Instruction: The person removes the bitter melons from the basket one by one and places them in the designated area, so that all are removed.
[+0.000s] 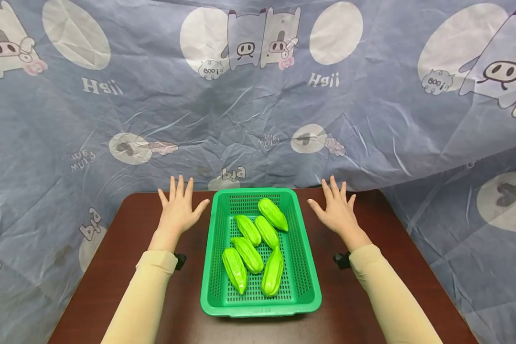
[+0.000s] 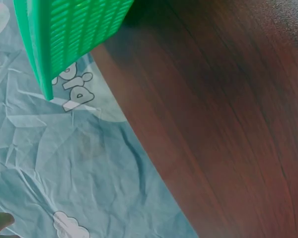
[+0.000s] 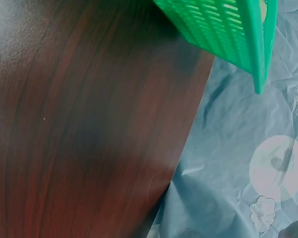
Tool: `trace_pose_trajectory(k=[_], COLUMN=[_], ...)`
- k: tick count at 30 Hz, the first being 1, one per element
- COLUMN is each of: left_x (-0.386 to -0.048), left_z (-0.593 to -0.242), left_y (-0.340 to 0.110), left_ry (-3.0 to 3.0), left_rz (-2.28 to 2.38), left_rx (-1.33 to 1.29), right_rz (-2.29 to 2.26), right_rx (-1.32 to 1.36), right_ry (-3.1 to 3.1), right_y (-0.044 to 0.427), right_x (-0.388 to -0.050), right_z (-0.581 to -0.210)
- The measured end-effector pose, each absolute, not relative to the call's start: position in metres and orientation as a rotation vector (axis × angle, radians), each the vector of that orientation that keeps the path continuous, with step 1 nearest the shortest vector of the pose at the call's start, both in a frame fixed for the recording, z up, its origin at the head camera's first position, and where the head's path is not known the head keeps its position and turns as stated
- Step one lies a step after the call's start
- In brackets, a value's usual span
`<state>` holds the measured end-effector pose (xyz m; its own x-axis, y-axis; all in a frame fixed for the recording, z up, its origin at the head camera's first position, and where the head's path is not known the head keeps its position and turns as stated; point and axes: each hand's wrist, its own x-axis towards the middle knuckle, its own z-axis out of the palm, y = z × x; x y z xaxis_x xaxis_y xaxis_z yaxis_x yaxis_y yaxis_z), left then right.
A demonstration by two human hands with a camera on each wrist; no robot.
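A green plastic basket (image 1: 258, 311) with slotted walls stands on the table between my hands. Inside lie several bright green, ridged gourds (image 1: 246, 254) that look like bitter melons, pointing in different directions. My left hand (image 1: 178, 210) is spread with straight fingers to the left of the basket's far end, apart from it. On the other side, my right hand (image 1: 337, 212) has its fingers fanned out too, holding nothing. Each wrist view catches the basket's outer wall (image 2: 84, 34) (image 3: 213, 29) and only a bit of the fingers (image 2: 0, 221) (image 3: 295, 228) at a lower corner.
The dark red-brown wooden table (image 1: 182, 296) extends on both sides of the basket. Behind its far edge hangs a wrinkled grey-blue cloth (image 1: 223, 114) printed with cartoon pigs, which also drops along the sides. A black strap piece (image 1: 341, 260) shows at the right wrist.
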<state>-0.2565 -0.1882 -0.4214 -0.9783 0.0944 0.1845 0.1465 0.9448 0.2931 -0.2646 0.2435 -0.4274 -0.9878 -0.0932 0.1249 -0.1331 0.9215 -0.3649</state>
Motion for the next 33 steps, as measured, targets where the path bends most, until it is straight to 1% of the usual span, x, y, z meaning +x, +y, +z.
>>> trace_pose_trajectory(k=[18, 33], left_x=[-0.252, -0.245], left_z=[-0.433, -0.443], left_y=[-0.19, -0.181], left_ry=[-2.94, -2.934], left_rz=[-0.542, -0.739], left_rx=[-0.201, -0.209], right_rz=[0.604, 0.77], right_rx=[0.289, 0.359], right_ry=[-2.974, -2.965], right_y=[0.203, 0.17], right_x=[-0.266, -0.262], right_z=[-0.419, -0.421])
